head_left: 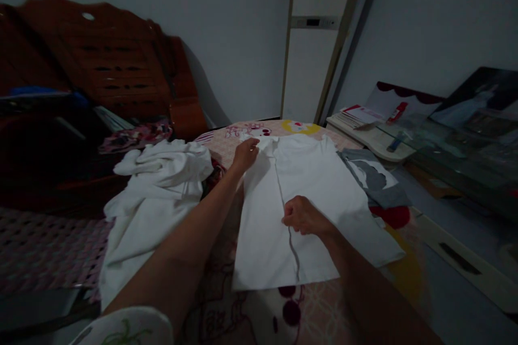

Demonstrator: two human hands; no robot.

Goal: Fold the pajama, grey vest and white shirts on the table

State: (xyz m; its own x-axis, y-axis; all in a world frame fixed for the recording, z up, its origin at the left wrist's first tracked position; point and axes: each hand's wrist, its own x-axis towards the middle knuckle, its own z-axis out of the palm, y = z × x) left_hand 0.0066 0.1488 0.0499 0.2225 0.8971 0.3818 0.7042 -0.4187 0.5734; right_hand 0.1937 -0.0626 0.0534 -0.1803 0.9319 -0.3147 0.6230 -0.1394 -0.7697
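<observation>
While 1 white garment [315,172] lies spread on the round, pattern-covered desk [324,307], L hand [246,154] has its grip pinched on the far L edge; R hand [302,215] has its grip clamped on a fold mid-garment. L of garment: 1 heap of white cloth [162,186]. R of it: 1 folded grey piece [378,178]. Beyond it, dim rm w/ 1 tall white unit [309,64]; far L, carved wooden seat [109,59]; far R, papers [360,117] on a stand [390,154].

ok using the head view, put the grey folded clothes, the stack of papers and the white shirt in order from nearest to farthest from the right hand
From the right hand:
1. White shirt, directly under it.
2. Grey folded clothes, table's right side.
3. Stack of papers, beyond them.
</observation>
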